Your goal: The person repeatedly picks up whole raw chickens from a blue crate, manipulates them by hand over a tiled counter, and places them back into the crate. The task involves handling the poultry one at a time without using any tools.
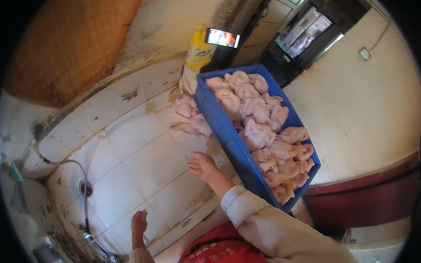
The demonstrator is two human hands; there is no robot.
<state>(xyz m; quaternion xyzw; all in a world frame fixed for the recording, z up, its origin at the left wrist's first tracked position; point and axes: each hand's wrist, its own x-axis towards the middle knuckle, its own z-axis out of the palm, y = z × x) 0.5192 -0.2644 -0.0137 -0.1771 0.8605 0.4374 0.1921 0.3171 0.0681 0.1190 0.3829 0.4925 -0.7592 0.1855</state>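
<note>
My right hand [203, 166] reaches over the white-tiled basin [143, 167], empty, with its fingers apart. It is nearest to the long side of a blue plastic crate [227, 146]. Plucked raw poultry carcasses [257, 133] fill the crate in a heap. A few more carcasses [190, 115] lie on the tiles against the crate's left side, beyond my right hand. My left hand [139, 223] is low over the near part of the basin, its fingers curled. Something small and pale shows at its fingertips, too blurred to name.
A grey hose [85, 170] runs past the round drain [86, 188] to a metal fitting [97, 245]. At the back stand a yellow pump bottle [199, 51] and a lit phone [222, 38]. A brown board [71, 43] leans at left; a wall [364, 102] rises right of the crate.
</note>
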